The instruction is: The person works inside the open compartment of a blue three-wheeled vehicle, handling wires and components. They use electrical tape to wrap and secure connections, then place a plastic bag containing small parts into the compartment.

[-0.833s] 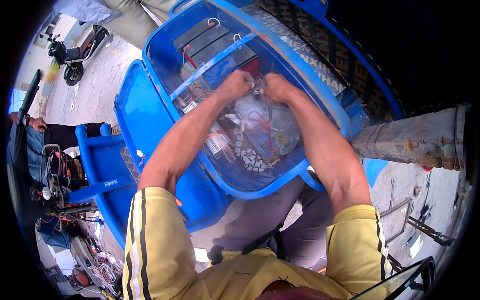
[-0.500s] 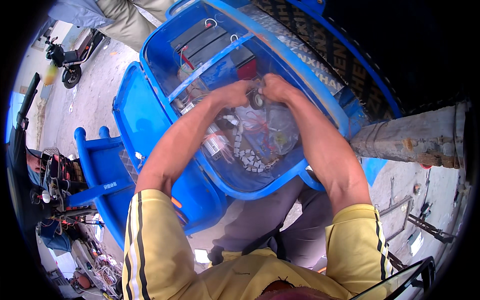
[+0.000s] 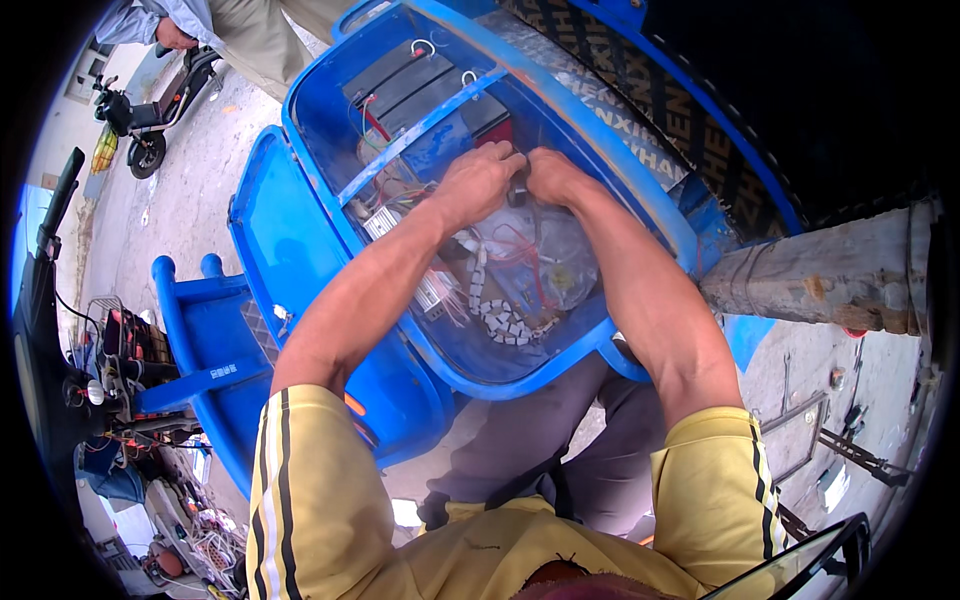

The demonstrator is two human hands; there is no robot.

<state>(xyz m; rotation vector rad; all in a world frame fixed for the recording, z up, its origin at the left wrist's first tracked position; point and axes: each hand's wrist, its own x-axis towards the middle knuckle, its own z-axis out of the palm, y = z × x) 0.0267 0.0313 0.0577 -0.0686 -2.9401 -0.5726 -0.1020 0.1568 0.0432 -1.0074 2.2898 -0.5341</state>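
Both of my hands work close together inside an open blue storage box. My left hand is closed, its back turned up and its fingers curled at a small dark roll that looks like black electrical tape. Right beside it, my right hand is closed in a pinch; what its fingers hold is hidden. Behind my hands sit black batteries under a blue crossbar. Below them lie a clear plastic bag, red wires and a string of white connector blocks.
A silver finned controller with wires lies along the box's left side. The blue lid hangs open at left. A worn grey post juts in at right. Beyond the box are a parked scooter and a standing person's trousers.
My left hand has turned over and shifted slightly up, its fingers now above the dark roll, which shows less of its round face. My right hand has hardly moved. The background person's hand has appeared.
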